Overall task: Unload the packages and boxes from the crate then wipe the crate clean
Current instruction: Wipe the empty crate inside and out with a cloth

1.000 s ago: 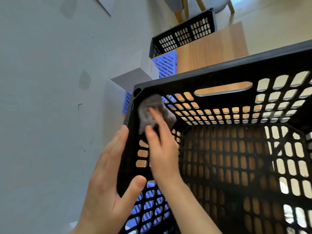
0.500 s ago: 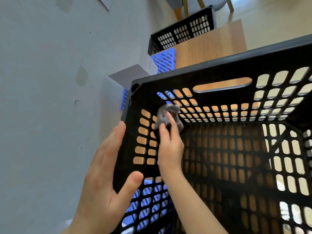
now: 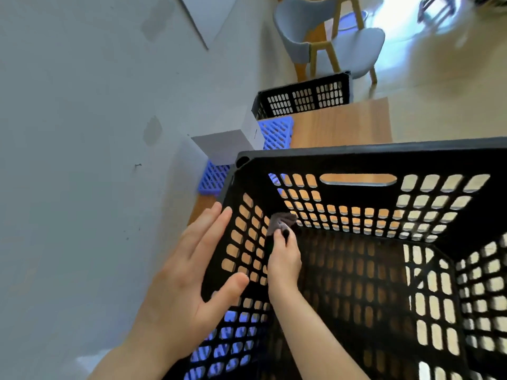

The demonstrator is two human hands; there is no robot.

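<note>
First: Lower now than a second ago, the grey cloth (image 3: 281, 219) has slid from just under the rim down the far-left corner of the black crate (image 3: 356, 157), and the right hand (image 3: 284, 259) has gone down with it.

Second: Where does the crate sit?

First: Right under the camera on the wooden table (image 3: 343, 124), filling the view from one o'clock round to six. No packages or boxes show inside it, so I judge the unloading done and the wiping under way.

Second: And the hands?

First: The right one has its fingers curled, pinching the bunched cloth and pushing it into the crate's ten o'clock corner, where two lattice walls meet. Dirt probably collects in that corner. The left hand (image 3: 189, 272) holds nothing. It lies flat on the left wall at nine o'clock, fingers straight and a little spread, thumb laid across the lattice. I read it as a brace, so the crate doesn't skid while the other hand pushes.

Second: Around it?

First: Just past that corner, at eleven o'clock, a white box (image 3: 227, 146) rests on a blue lattice basket (image 3: 275, 131) beside the grey wall (image 3: 82, 133). At twelve, a second black crate (image 3: 304, 98) stands at the table's far end, with a pale chair (image 3: 329, 42) beyond it.
</note>
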